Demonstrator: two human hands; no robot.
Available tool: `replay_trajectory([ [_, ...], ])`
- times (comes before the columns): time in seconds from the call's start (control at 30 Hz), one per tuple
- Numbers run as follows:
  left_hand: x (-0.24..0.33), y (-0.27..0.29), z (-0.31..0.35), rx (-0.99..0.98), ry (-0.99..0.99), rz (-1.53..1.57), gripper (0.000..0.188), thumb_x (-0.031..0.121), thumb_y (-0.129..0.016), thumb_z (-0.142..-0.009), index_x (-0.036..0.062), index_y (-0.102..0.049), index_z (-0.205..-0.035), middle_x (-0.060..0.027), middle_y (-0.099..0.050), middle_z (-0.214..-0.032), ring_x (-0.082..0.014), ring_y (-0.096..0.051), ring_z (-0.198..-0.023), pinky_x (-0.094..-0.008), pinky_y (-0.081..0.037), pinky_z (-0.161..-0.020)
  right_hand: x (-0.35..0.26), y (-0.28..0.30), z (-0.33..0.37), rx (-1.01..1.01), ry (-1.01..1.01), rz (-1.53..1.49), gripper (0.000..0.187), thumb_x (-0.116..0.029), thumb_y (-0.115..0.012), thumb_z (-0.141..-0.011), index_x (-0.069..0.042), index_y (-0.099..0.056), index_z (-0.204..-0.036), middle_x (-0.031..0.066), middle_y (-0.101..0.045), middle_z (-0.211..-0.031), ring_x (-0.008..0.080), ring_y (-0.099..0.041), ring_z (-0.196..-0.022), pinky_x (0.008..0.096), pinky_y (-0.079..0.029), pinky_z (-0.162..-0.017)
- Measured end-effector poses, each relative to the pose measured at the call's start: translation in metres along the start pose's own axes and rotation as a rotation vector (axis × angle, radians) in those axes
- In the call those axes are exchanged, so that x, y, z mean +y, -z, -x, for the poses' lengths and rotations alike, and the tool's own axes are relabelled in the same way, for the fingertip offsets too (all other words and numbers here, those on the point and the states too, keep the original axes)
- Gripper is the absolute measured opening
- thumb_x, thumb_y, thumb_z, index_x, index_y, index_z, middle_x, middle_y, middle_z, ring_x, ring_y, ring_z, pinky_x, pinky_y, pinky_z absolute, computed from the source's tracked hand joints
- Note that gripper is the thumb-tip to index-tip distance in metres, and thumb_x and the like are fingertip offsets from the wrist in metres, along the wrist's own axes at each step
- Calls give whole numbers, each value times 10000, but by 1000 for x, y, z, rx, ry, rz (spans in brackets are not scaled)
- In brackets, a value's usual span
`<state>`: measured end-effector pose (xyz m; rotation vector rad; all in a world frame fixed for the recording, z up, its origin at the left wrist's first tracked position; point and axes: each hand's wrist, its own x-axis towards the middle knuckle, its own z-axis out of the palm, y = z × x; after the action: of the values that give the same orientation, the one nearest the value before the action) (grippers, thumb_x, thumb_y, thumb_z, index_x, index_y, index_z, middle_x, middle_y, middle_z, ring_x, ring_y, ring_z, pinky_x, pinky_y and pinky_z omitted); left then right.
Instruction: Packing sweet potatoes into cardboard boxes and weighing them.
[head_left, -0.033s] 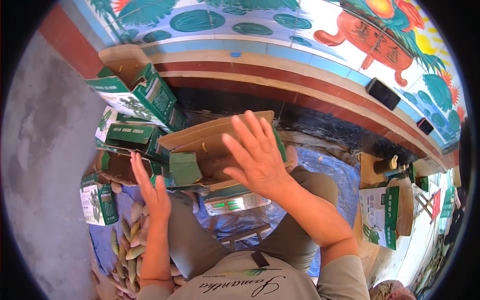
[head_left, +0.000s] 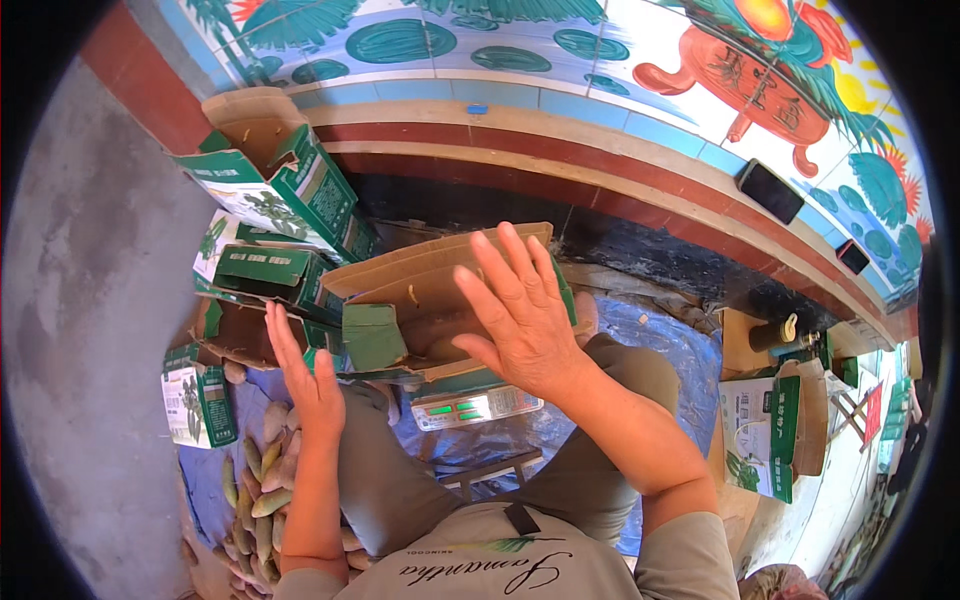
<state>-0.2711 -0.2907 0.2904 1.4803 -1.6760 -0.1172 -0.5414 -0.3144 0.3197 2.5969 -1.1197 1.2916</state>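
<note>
An open green-and-brown cardboard box (head_left: 372,337) stands on a digital scale (head_left: 470,411) with lit green displays, between my knees. Several rounded things lie in its shaded inside; I cannot make out their kind. My right hand (head_left: 525,325) is raised over the right part of the box, fingers spread, holding nothing. At the box's left side, my left hand (head_left: 306,385) is upright with its fingers stretched and its thumb apart, also holding nothing. Whether either hand touches the box, I cannot tell. Long greenish and pinkish root vegetables (head_left: 262,495) lie in a heap by my left forearm.
Several open green-and-white cartons (head_left: 290,190) are stacked at the far left. Another carton (head_left: 765,430) stands at the right, near a dark flask (head_left: 770,334). Blue plastic sheeting (head_left: 650,350) covers the floor. A phone (head_left: 769,191) lies on the ledge below the painted wall.
</note>
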Motion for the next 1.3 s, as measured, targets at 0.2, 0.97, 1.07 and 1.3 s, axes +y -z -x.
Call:
replay_trajectory([
  [0.2,0,2,0,10,5,1,674,439,-349,-940,9,-195,-1435,-177,-208,-1488,-298,-197,-1378,-390,-133,-1113,0,-3,0,3,-9,55,849,-273,-746,-633,-90,-351,-1362,159,-301,-1443,365,-260,-1340,520,-193,-1081],
  [0.97,-7,-1,3,-39,87,161,695,468,-384,-930,34,-200,-1441,-146,-266,-1477,-261,-227,-1374,-416,-145,-1104,6,-34,35,-662,-87,-6,271,-333,-609,-820,-62,-603,-817,98,-603,-765,273,-608,-776,375,-463,-716],
  [1.07,-7,0,3,-45,86,182,677,450,-381,-934,38,-203,-1441,-143,-275,-1473,-259,-236,-1369,-422,-148,-1103,5,-33,33,-693,-96,11,289,-357,-588,-837,-70,-612,-830,97,-608,-769,271,-612,-785,376,-462,-719],
  [1.3,-5,-3,2,-66,96,200,611,398,-361,-947,63,-219,-1438,-136,-293,-1464,-258,-257,-1359,-437,-167,-1098,5,-31,30,-769,-112,38,326,-388,-547,-864,-70,-616,-847,98,-616,-792,271,-614,-814,378,-460,-730],
])
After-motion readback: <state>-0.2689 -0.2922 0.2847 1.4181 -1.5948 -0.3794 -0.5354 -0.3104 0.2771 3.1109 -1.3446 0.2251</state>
